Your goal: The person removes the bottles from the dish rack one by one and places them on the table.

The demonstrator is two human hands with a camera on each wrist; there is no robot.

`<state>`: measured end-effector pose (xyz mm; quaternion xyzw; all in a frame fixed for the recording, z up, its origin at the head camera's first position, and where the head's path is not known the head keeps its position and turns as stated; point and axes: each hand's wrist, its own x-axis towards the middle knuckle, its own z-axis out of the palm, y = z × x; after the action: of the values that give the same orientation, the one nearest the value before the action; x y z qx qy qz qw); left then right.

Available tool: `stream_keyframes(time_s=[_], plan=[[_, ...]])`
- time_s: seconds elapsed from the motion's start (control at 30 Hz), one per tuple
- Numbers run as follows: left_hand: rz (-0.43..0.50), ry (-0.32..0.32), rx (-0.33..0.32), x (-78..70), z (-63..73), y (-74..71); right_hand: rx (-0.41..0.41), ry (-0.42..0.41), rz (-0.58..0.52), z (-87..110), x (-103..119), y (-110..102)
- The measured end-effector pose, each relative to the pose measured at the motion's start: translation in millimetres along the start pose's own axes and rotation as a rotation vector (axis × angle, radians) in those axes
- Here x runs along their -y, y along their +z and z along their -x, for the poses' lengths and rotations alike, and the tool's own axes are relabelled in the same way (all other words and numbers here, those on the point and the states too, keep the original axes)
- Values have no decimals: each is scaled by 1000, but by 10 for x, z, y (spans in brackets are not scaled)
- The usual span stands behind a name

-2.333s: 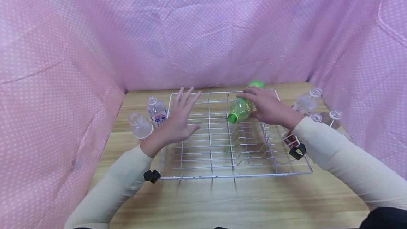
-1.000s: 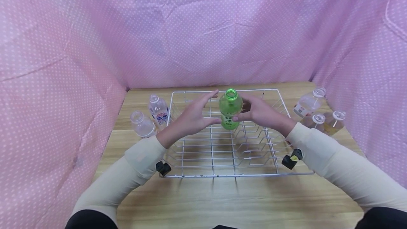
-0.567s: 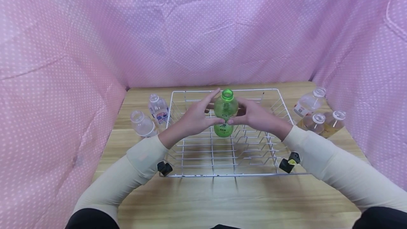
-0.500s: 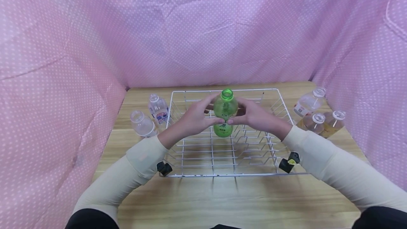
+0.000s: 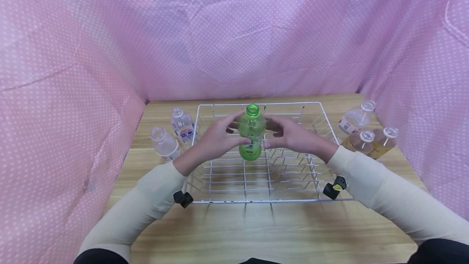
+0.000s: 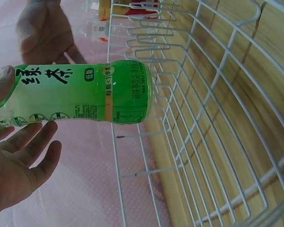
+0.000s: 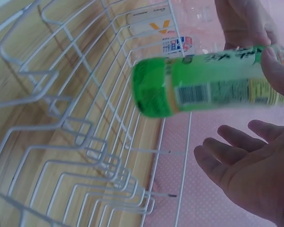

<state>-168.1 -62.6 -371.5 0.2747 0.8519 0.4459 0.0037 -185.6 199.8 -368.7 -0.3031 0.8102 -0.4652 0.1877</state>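
Note:
A green plastic drink bottle (image 5: 251,127) stands upright above the white wire rack (image 5: 234,202), its round mouth facing up. My left hand (image 5: 219,138) grips it from the left, thumb across the front and fingers round the back. In the left wrist view the bottle's base (image 6: 130,92) hangs above the rack wires, with Chinese lettering on its label. My right hand (image 5: 294,134) is just to the right of the bottle, thumb and fingers spread. The right wrist view shows those right fingers (image 7: 227,151) apart from the bottle's label (image 7: 217,90).
Two clear bottles stand left of the rack: a wide-mouthed one (image 5: 163,145) and a slimmer labelled one (image 5: 182,123). Right of it are a clear bottle (image 5: 356,118) and two amber-tinted ones, the outer one (image 5: 383,144) nearest the table's side. Pink dotted cloth (image 5: 234,52) surrounds the wooden table (image 5: 256,235).
My right hand brought the tilted bottle from the rack's right rear to the middle and upright. My left hand took hold of it and drew it slightly left; the right hand let go.

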Motion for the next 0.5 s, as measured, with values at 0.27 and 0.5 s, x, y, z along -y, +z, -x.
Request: stream_keyframes(time_s=[0.27,0.5], plan=[[-24,2,-53,48,137,-203,19,-8,206,141,-126,-20],[-53,-15,-114,100,278,-368,-34,40,289,301,-224,5]])
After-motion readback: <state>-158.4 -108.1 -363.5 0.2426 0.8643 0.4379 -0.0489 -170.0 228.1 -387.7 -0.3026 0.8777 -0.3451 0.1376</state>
